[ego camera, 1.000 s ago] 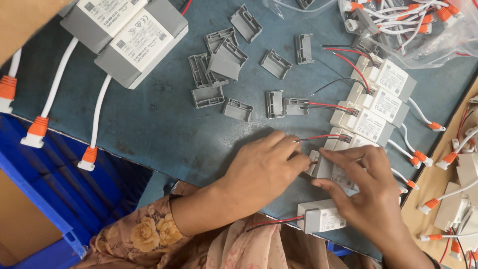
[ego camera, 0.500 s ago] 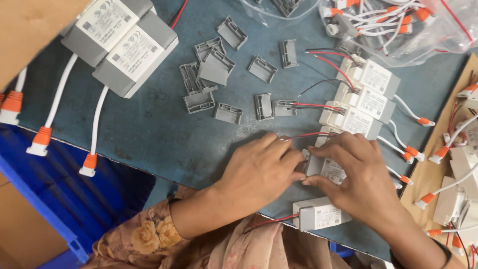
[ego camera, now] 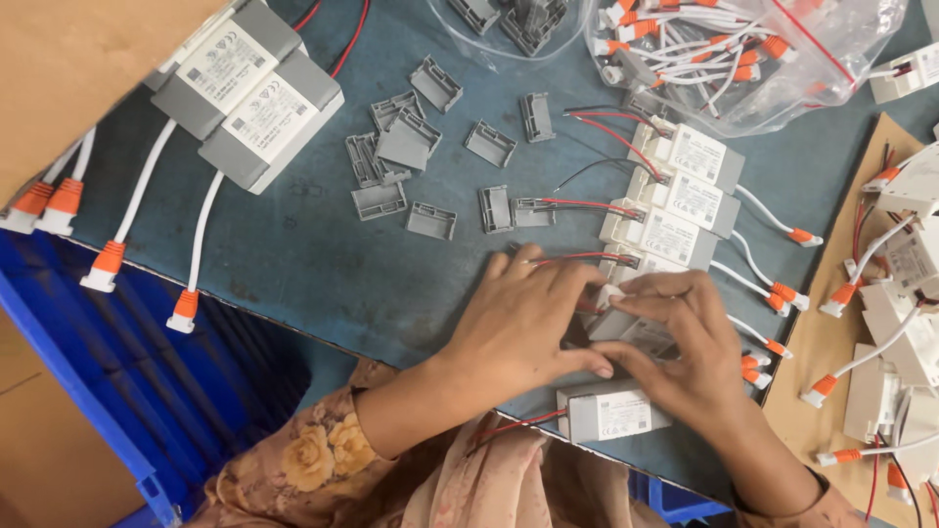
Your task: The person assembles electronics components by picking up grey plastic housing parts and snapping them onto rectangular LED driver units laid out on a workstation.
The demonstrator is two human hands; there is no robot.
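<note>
On the blue-grey bench, near its front edge, both hands close on one small white driver box. The left hand clamps its left end, and the right hand pinches the top; its long axis runs between them.

Grey-blue table, white-and-grey driver boxes, red wires, orange-tipped white cables, floral peach sleeve, blue crate
</note>
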